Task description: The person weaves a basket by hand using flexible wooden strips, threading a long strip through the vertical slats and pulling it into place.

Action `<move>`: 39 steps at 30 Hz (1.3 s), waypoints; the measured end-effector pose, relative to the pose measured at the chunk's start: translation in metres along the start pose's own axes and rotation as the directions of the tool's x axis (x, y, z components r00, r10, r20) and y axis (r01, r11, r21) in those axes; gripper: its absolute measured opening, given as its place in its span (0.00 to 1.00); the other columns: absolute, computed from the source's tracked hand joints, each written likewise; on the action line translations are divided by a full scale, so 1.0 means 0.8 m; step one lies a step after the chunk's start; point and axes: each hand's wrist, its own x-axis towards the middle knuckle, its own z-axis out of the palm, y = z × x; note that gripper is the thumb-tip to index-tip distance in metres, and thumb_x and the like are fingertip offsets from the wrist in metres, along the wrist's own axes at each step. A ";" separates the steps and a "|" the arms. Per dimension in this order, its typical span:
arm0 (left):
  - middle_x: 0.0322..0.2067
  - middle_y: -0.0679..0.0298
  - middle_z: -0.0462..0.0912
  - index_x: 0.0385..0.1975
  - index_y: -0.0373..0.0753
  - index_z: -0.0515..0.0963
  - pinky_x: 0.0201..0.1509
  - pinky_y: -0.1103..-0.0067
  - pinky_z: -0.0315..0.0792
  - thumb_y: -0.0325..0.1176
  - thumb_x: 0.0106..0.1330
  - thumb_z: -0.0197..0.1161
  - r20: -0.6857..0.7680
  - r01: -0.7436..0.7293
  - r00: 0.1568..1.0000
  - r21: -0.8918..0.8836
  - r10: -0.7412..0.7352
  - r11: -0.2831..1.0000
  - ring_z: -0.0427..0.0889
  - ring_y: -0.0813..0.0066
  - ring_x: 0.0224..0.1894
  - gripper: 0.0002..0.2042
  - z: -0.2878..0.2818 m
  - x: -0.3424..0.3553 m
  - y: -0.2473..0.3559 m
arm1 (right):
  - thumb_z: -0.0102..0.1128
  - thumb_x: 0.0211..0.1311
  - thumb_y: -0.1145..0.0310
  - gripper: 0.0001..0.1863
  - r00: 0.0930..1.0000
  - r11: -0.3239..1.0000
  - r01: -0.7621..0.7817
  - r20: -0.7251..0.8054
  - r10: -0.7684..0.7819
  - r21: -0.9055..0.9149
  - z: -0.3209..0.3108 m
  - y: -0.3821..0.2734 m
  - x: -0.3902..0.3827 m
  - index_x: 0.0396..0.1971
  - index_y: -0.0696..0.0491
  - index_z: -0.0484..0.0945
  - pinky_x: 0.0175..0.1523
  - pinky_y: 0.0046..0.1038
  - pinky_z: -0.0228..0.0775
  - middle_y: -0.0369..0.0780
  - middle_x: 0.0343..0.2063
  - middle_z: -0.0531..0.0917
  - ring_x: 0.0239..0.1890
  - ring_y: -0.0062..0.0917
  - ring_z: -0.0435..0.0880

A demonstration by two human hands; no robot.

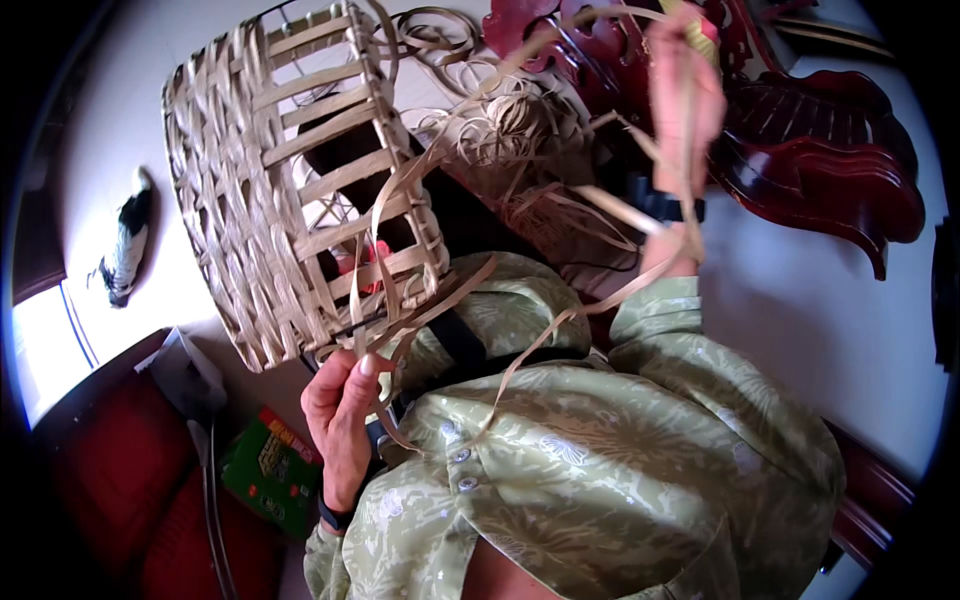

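A woven basket of flat tan strips (225,190) lies tilted on its side at upper left, its open lattice facing right. My left hand (340,415) is closed in a pinch on a tan strip (360,320) just below the basket. My right hand (685,100), blurred and raised at upper right, has its fingers closed round a long trailing strip (555,320); a small yellow thing beside those fingers is too unclear to name. Loose loops of strip hang between my hands and across my green patterned clothing.
Coiled strips and tangled fibre (510,120) lie behind the basket. Carved dark-red wooden furniture (820,170) fills the upper right. A black-and-white animal-like shape (128,240) is at left. Red cushions (120,450) and a green box (270,470) are at lower left.
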 end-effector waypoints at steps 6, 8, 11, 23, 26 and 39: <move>0.26 0.72 0.75 0.36 0.31 0.81 0.31 0.85 0.60 0.32 0.72 0.61 0.104 -0.017 0.995 0.029 0.013 0.999 0.67 0.85 0.26 0.09 0.010 0.004 0.014 | 0.47 0.65 0.83 0.15 0.924 0.733 -0.262 0.058 0.379 -0.628 0.089 0.292 -0.064 0.51 0.62 0.69 0.50 0.29 0.79 0.45 0.40 0.82 0.42 0.31 0.86; 0.27 0.69 0.78 0.43 0.31 0.79 0.33 0.85 0.65 0.30 0.72 0.61 0.174 0.019 0.984 -0.230 0.022 0.973 0.72 0.85 0.28 0.08 0.020 0.002 0.017 | 0.48 0.64 0.85 0.18 0.896 0.688 -0.259 0.098 0.434 -0.678 0.094 0.340 -0.085 0.53 0.59 0.70 0.45 0.25 0.81 0.46 0.42 0.84 0.42 0.30 0.87; 0.26 0.71 0.78 0.49 0.33 0.77 0.35 0.87 0.66 0.31 0.73 0.60 0.273 0.064 0.962 -0.252 0.007 0.966 0.74 0.87 0.29 0.11 0.021 0.005 0.020 | 0.50 0.63 0.86 0.18 0.881 0.565 -0.156 0.145 0.451 -0.810 0.097 0.377 -0.107 0.53 0.60 0.69 0.43 0.26 0.81 0.45 0.40 0.85 0.40 0.27 0.88; 0.22 0.69 0.78 0.41 0.35 0.81 0.23 0.90 0.58 0.33 0.73 0.60 0.298 0.145 0.954 -0.379 -0.028 0.914 0.67 0.88 0.20 0.08 0.015 0.006 0.012 | 0.55 0.69 0.76 0.21 0.876 0.241 0.110 0.209 0.435 -0.964 0.095 0.375 -0.092 0.60 0.57 0.70 0.37 0.21 0.83 0.47 0.42 0.86 0.37 0.24 0.88; 0.25 0.70 0.79 0.42 0.36 0.81 0.24 0.88 0.64 0.30 0.71 0.62 0.419 0.210 0.908 -0.463 0.004 0.861 0.71 0.88 0.22 0.06 -0.003 0.006 0.011 | 0.56 0.69 0.73 0.19 0.889 0.152 0.008 0.076 0.451 -0.988 0.100 0.337 -0.062 0.59 0.58 0.72 0.30 0.19 0.82 0.45 0.38 0.87 0.32 0.23 0.88; 0.15 0.74 0.65 0.44 0.40 0.76 0.22 0.83 0.52 0.42 0.77 0.53 0.321 0.168 0.929 -0.806 0.181 0.568 0.57 0.84 0.17 0.12 -0.017 0.009 -0.019 | 0.69 0.50 0.70 0.21 0.650 -0.098 0.654 0.491 0.579 -0.750 0.097 0.267 -0.175 0.48 0.52 0.82 0.55 0.37 0.72 0.40 0.45 0.79 0.50 0.36 0.78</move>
